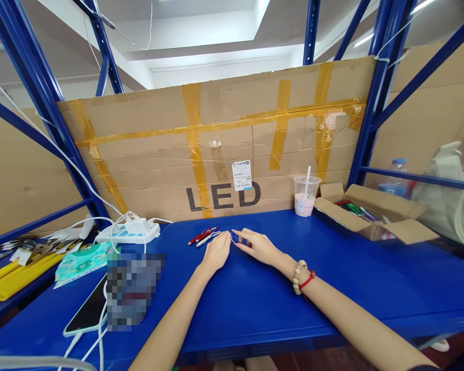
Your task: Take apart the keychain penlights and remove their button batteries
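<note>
My left hand (pixel 218 251) is closed above the blue tabletop, its fingers curled around something I cannot make out. A thin, light-coloured piece (pixel 234 240) shows at its fingertips, too small to name. Close by on the right, my right hand (pixel 260 246) has its fingers stretched toward that piece, index finger and thumb apart. I see no firm hold on anything there. Just beyond my left hand lie several pens, among them a red pen (pixel 201 235) and a silver pen (pixel 208 238).
An open cardboard box (pixel 379 211) with pens stands at the right, beside a plastic cup (pixel 305 197) of pink drink. At the left are a power strip (pixel 129 233), a green packet (pixel 85 262), and a phone (pixel 88 307) with white cables. A cardboard wall (pixel 158 170) closes the back.
</note>
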Demonstrator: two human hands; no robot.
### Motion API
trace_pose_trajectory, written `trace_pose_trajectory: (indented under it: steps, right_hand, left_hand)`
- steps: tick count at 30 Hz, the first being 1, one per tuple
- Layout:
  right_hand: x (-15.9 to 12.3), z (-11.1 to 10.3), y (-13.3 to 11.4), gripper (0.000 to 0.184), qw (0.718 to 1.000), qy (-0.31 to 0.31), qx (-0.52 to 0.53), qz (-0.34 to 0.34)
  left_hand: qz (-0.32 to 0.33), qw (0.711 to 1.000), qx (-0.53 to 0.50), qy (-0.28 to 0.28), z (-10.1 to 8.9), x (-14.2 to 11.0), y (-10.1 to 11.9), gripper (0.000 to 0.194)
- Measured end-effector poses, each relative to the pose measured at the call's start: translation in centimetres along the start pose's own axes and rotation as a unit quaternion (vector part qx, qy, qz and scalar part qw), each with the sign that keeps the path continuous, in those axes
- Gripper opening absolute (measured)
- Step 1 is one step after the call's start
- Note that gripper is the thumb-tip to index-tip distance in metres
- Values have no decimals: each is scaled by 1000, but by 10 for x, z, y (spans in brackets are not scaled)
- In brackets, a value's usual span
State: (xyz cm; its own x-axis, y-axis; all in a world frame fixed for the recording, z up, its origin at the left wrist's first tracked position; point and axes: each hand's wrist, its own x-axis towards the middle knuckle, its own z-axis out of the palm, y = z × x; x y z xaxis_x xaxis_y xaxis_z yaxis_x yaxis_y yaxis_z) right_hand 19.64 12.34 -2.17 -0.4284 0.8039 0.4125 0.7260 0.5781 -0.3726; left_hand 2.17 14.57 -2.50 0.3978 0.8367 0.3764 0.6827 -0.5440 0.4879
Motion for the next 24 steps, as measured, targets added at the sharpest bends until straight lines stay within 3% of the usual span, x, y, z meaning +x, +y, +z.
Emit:
trace_pose_trajectory:
  steps: [5,10,17,24]
  right_hand:
    - [1,4,-1,50,999,2,24,26]
    - [2,4,2,47,1000,0,-18,20]
    - [1,3,2,50,999,-27,-38,-4]
    - [1,-2,-2,50,1000,-18,-19,8]
  left_hand:
    - [-10,999,-50,11,2,2,0,35]
    - [-2,999,-51,10,2,1,0,35]
    - [-72,997,-2,-10,-1,-1,6,39]
    - [7,1000,-17,-10,2,0,-1,39]
